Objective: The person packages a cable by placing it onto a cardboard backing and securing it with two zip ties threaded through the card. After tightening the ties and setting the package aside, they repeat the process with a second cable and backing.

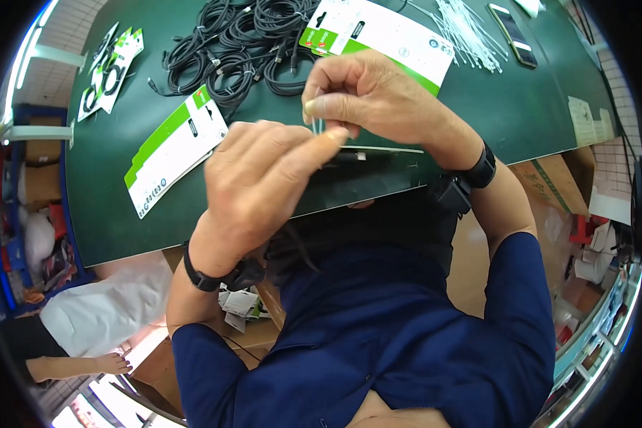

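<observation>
Over the near edge of the table, my left hand (257, 175) is closed, thumb stretched toward the right hand. Beneath its thumb a black cable end with a metal plug (353, 157) sticks out to the right; the rest of that cable is mostly hidden by the hand. My right hand (378, 96) is closed in a pinch, with a thin whitish cable tie (318, 125) looped between its fingers and the left hand. Left of my left hand lie white-and-green packaging cards (175, 157). Beyond the right hand are more such cards (385, 36).
Coiled black cables (242, 43) are heaped at the back of the green table (521, 114). A pile of white cable ties (471, 32) and a phone (513, 36) lie far right. Carded cables (110, 75) lie far left. Another person's arm (78, 367) shows at lower left.
</observation>
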Available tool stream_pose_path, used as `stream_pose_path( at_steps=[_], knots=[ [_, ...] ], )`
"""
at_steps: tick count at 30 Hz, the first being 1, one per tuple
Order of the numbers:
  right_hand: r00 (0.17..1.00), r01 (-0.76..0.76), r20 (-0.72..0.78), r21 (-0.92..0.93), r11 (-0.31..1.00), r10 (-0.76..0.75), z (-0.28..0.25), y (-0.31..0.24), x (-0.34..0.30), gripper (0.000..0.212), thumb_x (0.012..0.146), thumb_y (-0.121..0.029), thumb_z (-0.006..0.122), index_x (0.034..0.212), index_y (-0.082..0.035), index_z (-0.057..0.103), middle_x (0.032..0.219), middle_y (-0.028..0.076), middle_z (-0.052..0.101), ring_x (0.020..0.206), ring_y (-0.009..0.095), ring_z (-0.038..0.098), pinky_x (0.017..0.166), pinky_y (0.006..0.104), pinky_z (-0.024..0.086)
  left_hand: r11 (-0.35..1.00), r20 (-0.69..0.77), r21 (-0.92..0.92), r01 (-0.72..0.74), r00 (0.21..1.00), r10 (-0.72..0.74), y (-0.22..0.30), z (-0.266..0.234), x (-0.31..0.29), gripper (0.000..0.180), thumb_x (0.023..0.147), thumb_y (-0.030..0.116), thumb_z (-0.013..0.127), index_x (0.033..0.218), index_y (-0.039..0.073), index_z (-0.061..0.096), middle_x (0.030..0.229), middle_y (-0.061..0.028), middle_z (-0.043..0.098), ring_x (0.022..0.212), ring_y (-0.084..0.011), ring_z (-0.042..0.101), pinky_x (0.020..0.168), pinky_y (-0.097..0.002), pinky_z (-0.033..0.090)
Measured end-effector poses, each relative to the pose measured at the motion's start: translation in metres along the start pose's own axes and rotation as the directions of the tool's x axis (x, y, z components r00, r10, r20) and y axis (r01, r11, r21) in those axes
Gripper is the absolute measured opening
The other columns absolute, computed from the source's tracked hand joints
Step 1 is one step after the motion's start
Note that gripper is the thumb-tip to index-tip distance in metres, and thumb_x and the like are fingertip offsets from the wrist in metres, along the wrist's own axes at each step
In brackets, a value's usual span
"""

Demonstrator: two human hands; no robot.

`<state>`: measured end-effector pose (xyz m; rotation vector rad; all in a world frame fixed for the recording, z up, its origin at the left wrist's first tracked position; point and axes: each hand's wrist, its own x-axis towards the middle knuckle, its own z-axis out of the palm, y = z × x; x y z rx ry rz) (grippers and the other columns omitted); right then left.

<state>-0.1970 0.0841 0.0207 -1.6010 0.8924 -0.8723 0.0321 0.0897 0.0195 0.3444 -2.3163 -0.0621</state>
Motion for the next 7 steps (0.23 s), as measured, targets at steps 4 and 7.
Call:
stream_pose_path(
  at_steps=[4,7],
  knots=[
    [1.0,0.011,-0.028,0.093,0.996,-0.009,-0.001,0.003,0.003,0.009,0.102,-0.008,0.066,0.097,-0.001,0.069,0.082,0.001,0.069,0.068,0.005,0.066,0.059,0.0189,0.051,0.958,0.128,-0.118,0.26,0.961,-0.245,0.002,-0.014,0.008,0.042,0.073,0.005,0.084,0.113,0.015,0.079,0.095,-0.006,0.073,0.081,-0.0229,0.069,0.069,-0.0358,0.051],
    [1.0,-0.003,-0.026,0.047,0.999,0.004,0.002,0.015,0.004,0.011,0.102,-0.011,0.068,0.098,-0.001,0.069,0.081,0.001,0.069,0.068,0.005,0.066,0.06,0.0187,0.053,0.899,0.198,-0.21,0.385,0.917,-0.346,0.006,-0.011,0.009,0.039,0.079,0.002,0.08,0.115,0.016,0.079,0.1,-0.0072,0.075,0.086,-0.0259,0.071,0.074,-0.0368,0.054]
  ],
)
